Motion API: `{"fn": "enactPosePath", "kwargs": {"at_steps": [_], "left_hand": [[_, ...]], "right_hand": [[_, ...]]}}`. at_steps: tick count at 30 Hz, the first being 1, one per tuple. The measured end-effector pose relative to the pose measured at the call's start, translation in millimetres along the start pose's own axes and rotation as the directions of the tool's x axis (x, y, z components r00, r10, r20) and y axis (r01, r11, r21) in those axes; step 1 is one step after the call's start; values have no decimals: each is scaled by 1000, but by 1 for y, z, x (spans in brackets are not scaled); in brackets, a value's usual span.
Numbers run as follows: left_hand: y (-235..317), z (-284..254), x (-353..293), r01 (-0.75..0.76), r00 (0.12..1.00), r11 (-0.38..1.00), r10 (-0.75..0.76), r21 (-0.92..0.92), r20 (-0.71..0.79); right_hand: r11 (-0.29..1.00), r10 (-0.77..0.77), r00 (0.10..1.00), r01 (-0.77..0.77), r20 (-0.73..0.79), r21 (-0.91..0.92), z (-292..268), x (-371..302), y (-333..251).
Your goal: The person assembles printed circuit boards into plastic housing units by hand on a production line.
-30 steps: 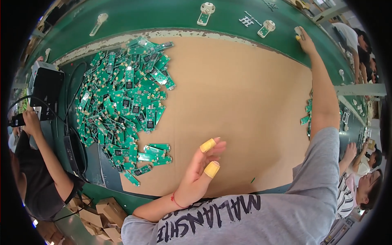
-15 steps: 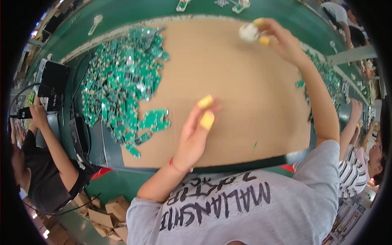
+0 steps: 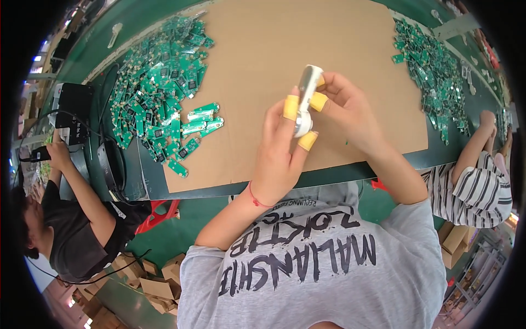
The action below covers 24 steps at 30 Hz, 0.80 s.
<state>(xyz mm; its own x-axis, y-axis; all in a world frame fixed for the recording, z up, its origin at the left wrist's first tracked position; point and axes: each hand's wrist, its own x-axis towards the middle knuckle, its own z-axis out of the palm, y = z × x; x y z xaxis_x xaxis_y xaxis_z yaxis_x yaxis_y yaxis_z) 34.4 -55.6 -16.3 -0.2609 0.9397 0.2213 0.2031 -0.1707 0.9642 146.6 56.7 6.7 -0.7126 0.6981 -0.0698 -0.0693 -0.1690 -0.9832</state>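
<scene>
A long white plastic device housing with a rounded end is held upright between my hands, over the cardboard sheet. My left hand grips its lower, rounded end, with yellow finger covers on the fingertips. My right hand pinches the housing higher up from the right side, also with yellow covers on thumb and finger. Fingers hide part of the housing. To the left lies a wide heap of green circuit boards, with a few boards loose at its near edge.
A second pile of green boards lies at the right. Cables and a black box stand at the far left. A person in black works on the left, another in stripes on the right. Cardboard boxes lie below.
My right hand has come back from the far right with the white housing, toward the middle. My left hand has moved right and closed on it. The whole view has shifted.
</scene>
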Motion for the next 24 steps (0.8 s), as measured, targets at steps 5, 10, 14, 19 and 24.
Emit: {"fn": "enactPosePath", "kwargs": {"at_steps": [5, 10, 14, 19, 24], "left_hand": [[5, -8, 0, -265, 961, 792, 264, 551, 82], [13, -24, -1, -299, 954, 805, 245, 512, 173], [17, -32, -4, -345, 935, 849, 272, 401, 227], [18, -32, -7, -374, 923, 815, 285, 442, 257], [13, -25, -13, -306, 951, 811, 287, 499, 117]], "right_hand": [[977, 178, 984, -176, -4, 121, -3, -4, 7], [984, 151, 981, -160, 123, 73, -15, -10, 10], [987, 92, 974, -117, 205, 109, -16, -14, 11], [994, 57, 984, -72, 170, 88, -6, -18, 11], [888, 226, 971, -174, -75, 425, 22, -27, 12]]}}
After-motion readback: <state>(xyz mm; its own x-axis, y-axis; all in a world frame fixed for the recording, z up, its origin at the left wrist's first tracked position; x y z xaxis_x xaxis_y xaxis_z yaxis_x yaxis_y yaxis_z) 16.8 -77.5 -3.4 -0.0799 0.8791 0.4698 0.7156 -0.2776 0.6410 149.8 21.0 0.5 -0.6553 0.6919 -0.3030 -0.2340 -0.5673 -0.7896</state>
